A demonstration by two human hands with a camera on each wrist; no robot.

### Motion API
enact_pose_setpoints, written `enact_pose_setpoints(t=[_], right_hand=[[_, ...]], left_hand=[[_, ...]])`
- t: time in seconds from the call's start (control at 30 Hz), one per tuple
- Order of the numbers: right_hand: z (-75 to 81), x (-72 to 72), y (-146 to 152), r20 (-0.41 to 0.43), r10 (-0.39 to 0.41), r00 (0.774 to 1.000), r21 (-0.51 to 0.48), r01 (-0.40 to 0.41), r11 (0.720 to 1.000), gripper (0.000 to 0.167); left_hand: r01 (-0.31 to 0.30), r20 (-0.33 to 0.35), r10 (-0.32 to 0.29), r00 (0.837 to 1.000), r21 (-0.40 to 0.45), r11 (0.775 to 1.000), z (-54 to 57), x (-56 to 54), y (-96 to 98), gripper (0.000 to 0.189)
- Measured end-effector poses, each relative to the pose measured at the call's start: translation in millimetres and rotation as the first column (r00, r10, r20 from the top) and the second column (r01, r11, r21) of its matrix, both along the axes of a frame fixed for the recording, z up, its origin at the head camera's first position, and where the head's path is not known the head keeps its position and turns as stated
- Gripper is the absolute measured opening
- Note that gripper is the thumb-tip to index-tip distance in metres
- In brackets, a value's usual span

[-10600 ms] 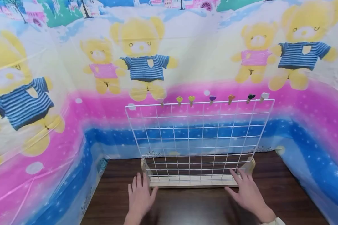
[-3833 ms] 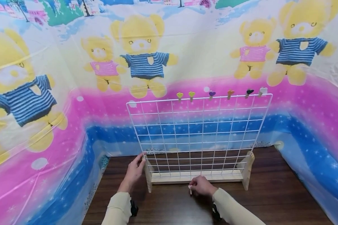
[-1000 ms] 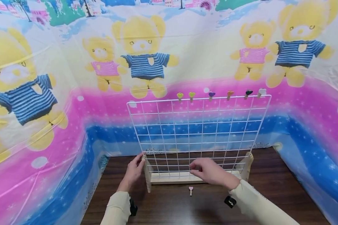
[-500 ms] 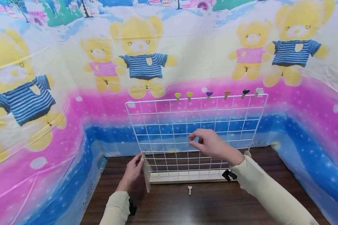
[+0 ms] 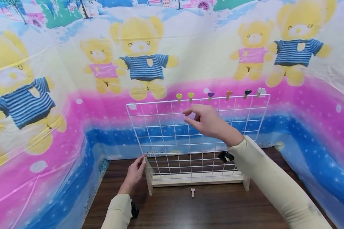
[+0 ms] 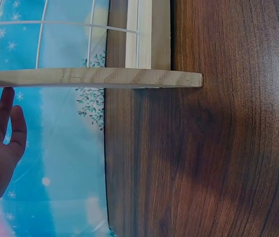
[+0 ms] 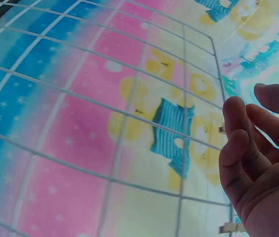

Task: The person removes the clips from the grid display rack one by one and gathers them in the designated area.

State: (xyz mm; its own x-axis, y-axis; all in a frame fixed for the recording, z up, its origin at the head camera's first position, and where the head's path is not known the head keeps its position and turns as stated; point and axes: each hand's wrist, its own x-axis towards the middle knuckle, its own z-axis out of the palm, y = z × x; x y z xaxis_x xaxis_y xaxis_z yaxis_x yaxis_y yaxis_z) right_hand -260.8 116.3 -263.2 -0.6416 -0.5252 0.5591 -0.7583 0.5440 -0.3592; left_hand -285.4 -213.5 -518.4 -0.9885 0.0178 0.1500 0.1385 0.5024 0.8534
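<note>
A white wire grid panel [image 5: 172,136] stands upright in a wooden stand [image 5: 197,182]. My left hand [image 5: 135,174] is at the stand's left post; in the left wrist view, outstretched fingers [image 6: 3,111] touch that post's outer side, and part of the hand is out of frame. My right hand [image 5: 204,119] hovers before the grid just under its top bar, fingers and thumb loosely bent, nothing between them. Along the bar sit small heart clothespins: two yellow [image 5: 190,95], one purple [image 5: 210,94], one orange [image 5: 228,94], one dark [image 5: 247,93], one white [image 5: 261,91].
A pale pink heart clothespin [image 5: 193,192] lies on the dark wooden table [image 5: 172,210] in front of the stand. Behind and on both sides hangs a cloth [image 5: 103,111] printed with bears. The right forearm [image 5: 263,168] hides part of the stand's right side.
The pink clothespin came off the bar's left part and was laid on the table by my right hand. That hand then rose, emptied, toward the top bar. My left hand has stayed at the post.
</note>
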Motion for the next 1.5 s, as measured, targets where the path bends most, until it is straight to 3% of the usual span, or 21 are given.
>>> enact_pose_setpoints(t=[0.3, 0.57, 0.7, 0.9, 1.07, 1.23, 1.5], right_hand=[[29.4, -5.5, -12.2, -0.124, -0.025, 0.992, -0.096, 0.013, 0.995, 0.025], [46.6, -10.4, -20.1, -0.074, -0.09, 0.993, -0.155, 0.077, 0.985, 0.032], [46.1, -17.8, -24.2, -0.014, -0.143, 0.99, -0.1, 0.141, 0.985, 0.038], [40.6, -25.8, -29.7, 0.078, -0.167, 0.983, -0.023, 0.17, 0.985, 0.037], [39.8, -26.8, -32.0, 0.09, -0.192, 0.977, -0.011, 0.194, 0.981, 0.032], [39.0, -26.8, -33.8, 0.068, -0.205, 0.976, -0.011, 0.206, 0.978, 0.03], [37.9, -24.8, -36.7, -0.082, -0.19, 0.978, -0.032, 0.188, 0.982, 0.02]], left_hand=[[-0.009, 0.026, 0.009, 1.0, -0.003, 1.0, 3.4, -0.9, -0.1, 0.04], [-0.004, 0.02, 0.004, 1.0, 0.002, 1.0, 0.9, -1.3, -0.5, 0.039], [-0.005, 0.013, 0.005, 1.0, -0.01, 1.0, -0.6, -1.1, -0.5, 0.04], [-0.009, 0.009, 0.009, 1.0, -0.019, 1.0, -1.2, -1.4, -0.7, 0.04], [-0.008, -0.008, 0.008, 1.0, -0.024, 1.0, -0.2, -2.0, 0.0, 0.04], [-0.011, -0.004, 0.011, 1.0, -0.019, 1.0, -1.7, -1.9, 0.0, 0.039], [-0.009, 0.032, 0.009, 0.999, -0.004, 1.0, -0.5, -1.4, -0.7, 0.04]])
